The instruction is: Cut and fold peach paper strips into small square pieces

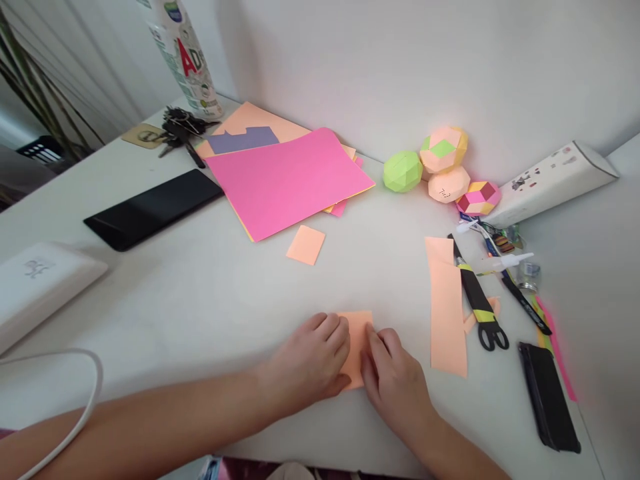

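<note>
A small rectangle of peach paper [357, 347] lies flat on the table near its front edge, between my hands. My left hand [320, 350], its fingers curled, rests on the paper's left side and covers that edge. At the right edge, my right hand [395, 373] has thumb and forefinger closed on the sheet. A smaller peach square [306, 245] lies apart, farther back. To the right is a long peach strip [447, 313], and beside it a pair of scissors [477, 300] with black and yellow handles.
Pink paper sheets [290, 183] are stacked at the back, beside faceted paper shapes [445, 150]. A black phone [155, 207], keys [180, 127], a bottle [187, 63] and a white device [45, 287] with a cable [95, 373] stand left. A black case [550, 397] lies right.
</note>
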`<action>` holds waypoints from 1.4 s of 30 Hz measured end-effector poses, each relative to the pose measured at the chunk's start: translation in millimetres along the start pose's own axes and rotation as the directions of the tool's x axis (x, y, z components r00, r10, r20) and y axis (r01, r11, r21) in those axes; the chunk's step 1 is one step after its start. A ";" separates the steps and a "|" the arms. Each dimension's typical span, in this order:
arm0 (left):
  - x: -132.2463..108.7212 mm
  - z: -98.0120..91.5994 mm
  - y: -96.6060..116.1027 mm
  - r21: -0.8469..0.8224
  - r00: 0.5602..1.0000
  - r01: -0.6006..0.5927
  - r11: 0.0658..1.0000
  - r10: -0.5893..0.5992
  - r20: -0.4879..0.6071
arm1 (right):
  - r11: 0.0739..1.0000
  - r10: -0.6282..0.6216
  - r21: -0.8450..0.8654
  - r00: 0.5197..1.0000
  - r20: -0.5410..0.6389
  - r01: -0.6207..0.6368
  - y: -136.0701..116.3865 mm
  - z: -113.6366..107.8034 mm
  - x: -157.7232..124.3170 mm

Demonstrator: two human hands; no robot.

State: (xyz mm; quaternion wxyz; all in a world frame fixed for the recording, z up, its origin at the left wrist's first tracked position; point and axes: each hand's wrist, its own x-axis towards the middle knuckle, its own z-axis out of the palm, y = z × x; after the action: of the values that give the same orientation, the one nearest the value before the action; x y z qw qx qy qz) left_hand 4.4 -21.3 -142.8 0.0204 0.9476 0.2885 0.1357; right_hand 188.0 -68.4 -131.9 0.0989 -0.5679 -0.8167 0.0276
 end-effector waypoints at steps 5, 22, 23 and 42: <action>-0.7 1.1 2.3 0.012 0.997 0.062 0.998 -0.062 0.038 | 1.000 0.006 -0.027 0.998 0.057 -0.004 -6.9 -2.6 -1.8; 3.1 -5.7 0.2 0.022 0.991 0.078 0.997 -0.080 0.105 | 0.961 0.023 -0.275 0.998 -0.051 -0.036 26.1 0.7 -34.7; 3.1 -5.9 0.2 0.023 0.991 0.078 0.997 -0.080 0.105 | 0.968 0.025 -0.248 0.997 -0.067 -0.041 29.3 0.3 -37.4; -5.1 -15.3 -8.2 -0.183 0.979 0.066 0.981 -0.027 0.204 | 0.767 -0.634 -0.072 0.770 0.068 0.638 19.3 -14.5 -6.7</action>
State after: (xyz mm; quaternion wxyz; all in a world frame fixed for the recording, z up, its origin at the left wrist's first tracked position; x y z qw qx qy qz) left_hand -8.2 -17.9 -130.2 0.1423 0.9432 0.2930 0.0660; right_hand 210.9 -68.8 -121.7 0.0601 -0.2612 -0.9628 -0.0333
